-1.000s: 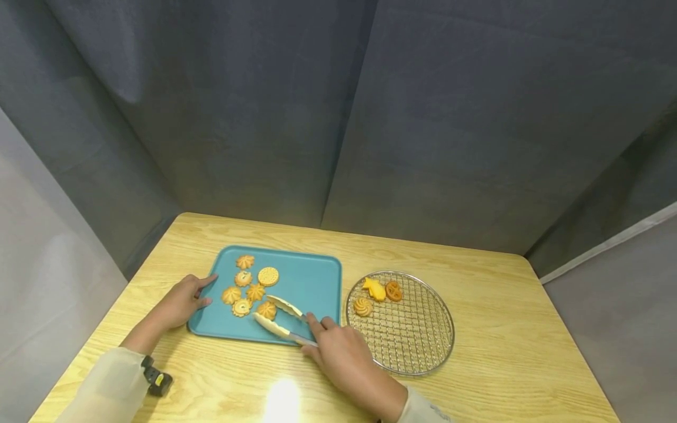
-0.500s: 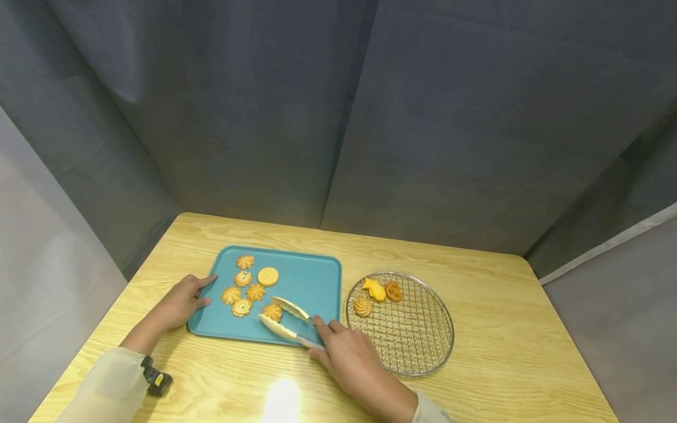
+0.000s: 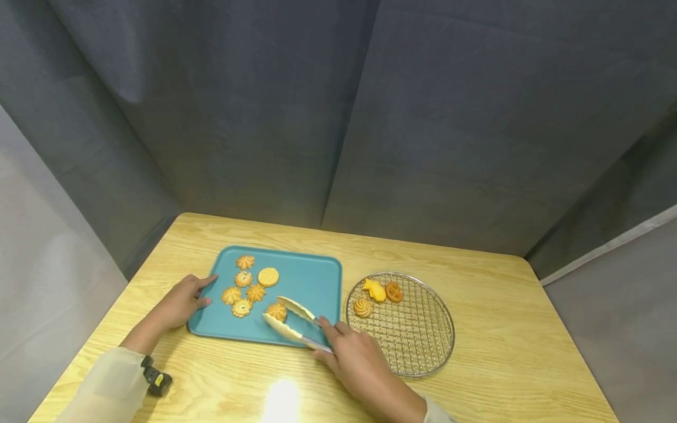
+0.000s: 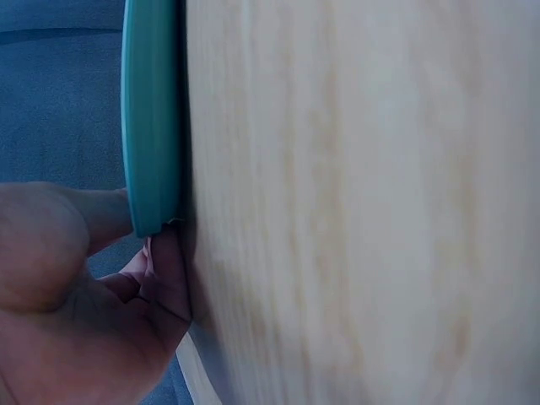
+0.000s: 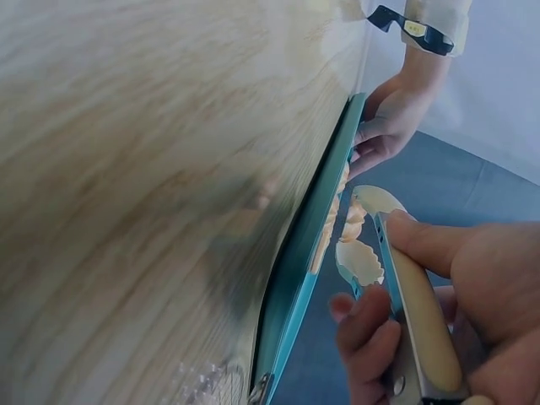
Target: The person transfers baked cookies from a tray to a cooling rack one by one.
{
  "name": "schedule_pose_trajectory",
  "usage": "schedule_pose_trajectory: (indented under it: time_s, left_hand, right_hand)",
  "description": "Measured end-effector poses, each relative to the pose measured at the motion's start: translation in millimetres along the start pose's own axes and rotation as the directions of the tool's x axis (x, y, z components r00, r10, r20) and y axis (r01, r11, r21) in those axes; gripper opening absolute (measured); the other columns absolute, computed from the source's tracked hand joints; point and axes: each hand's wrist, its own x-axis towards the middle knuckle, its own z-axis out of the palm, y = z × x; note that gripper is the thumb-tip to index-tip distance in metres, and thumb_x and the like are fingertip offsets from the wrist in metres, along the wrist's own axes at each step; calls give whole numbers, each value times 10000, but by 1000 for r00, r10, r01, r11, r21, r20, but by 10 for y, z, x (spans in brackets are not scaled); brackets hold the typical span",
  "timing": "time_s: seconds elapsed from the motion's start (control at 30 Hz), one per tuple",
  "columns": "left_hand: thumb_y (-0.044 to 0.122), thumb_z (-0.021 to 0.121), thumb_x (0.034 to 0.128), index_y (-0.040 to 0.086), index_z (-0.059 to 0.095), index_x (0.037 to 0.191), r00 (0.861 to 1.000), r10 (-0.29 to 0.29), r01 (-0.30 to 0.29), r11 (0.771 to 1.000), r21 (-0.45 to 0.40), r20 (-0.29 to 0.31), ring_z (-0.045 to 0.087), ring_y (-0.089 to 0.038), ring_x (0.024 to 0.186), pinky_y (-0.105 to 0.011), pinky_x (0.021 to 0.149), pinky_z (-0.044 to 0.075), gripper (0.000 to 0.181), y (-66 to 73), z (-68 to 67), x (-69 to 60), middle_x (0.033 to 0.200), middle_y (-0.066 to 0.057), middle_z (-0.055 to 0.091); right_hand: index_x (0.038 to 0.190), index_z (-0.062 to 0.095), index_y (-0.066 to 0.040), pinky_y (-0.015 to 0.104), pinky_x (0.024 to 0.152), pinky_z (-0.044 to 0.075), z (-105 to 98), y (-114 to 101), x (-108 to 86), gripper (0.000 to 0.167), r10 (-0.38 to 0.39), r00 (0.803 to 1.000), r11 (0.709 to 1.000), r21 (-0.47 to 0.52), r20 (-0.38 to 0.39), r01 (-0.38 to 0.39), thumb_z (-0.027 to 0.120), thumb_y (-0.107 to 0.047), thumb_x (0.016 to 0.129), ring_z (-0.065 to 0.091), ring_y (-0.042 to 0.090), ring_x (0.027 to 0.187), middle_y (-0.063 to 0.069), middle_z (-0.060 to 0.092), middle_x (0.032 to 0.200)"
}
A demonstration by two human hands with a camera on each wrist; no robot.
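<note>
My left hand point(image 3: 182, 302) grips the left edge of the blue tray point(image 3: 312, 282); in the left wrist view, thumb and fingers point(image 4: 169, 270) pinch the tray's rim point(image 4: 152, 126). With my right hand point(image 3: 359, 361) I hold tongs point(image 3: 288, 332) over the front part of the tray. A ridged round cookie point(image 3: 276, 312) lies between the tong tips, and the right wrist view shows that cookie point(image 5: 353, 224) between the two cream tips, above the tray surface. Several other cookies, among them a round dotted one point(image 3: 268, 277), lie on the tray's left half.
Right of the tray, a round wire rack point(image 3: 423, 329) holds a yellow fish-shaped piece point(image 3: 375, 289), a pretzel-shaped cookie point(image 3: 394, 291) and a swirled cookie point(image 3: 362, 307). Both stand on a wooden table point(image 3: 502, 329), with grey curtains point(image 3: 423, 117) behind.
My right hand and the tongs have moved a little to the right, and the cookie between the tips has shifted right with them, apart from the other cookies. The left hand stays in place.
</note>
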Motion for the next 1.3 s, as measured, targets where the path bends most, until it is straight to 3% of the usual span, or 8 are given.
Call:
schedule_pose_trajectory:
  time_s: [0.23, 0.47, 0.7, 1.3]
  left_hand:
    - [29, 649, 992, -104, 395, 1515, 1000, -4, 4, 1000, -11, -2, 400, -218, 802, -290, 645, 359, 597, 1, 3, -3, 911, -106, 411]
    - [22, 647, 991, -108, 393, 1514, 1000, 2, -2, 1000, -11, -3, 397, -220, 798, -292, 647, 356, 596, 18, -10, -10, 909, -107, 410]
    - [23, 650, 989, -108, 395, 1512, 1000, -8, 8, 1000, -14, -4, 398, -220, 801, -290, 643, 357, 596, 15, 1, -8, 910, -107, 407]
    - [21, 631, 999, -94, 402, 1520, 999, -46, 46, 999, -1, -5, 443, -231, 828, -312, 691, 404, 582, 6, 18, 11, 955, -127, 453]
  right_hand:
    - [1477, 570, -92, 413, 722, 596, -31, 65, -46, 659, -13, 999, 1000, 5, -34, 14, 726, -445, 943, 728, 289, 852, 125, 717, 1185]
    - [1459, 591, -91, 337, 628, 563, -71, 103, -88, 646, -29, 998, 1000, -13, -52, 28, 731, -448, 938, 679, 203, 706, 94, 723, 1124]
    - [1459, 594, -117, 408, 668, 587, -71, 170, -143, 646, -13, 998, 1000, -28, -57, 12, 716, -478, 936, 724, 284, 799, 110, 723, 1167]
    - [1453, 606, -142, 403, 672, 570, -148, 352, -311, 635, 40, 993, 999, -17, -110, -42, 765, -435, 913, 711, 244, 803, 56, 720, 1083]
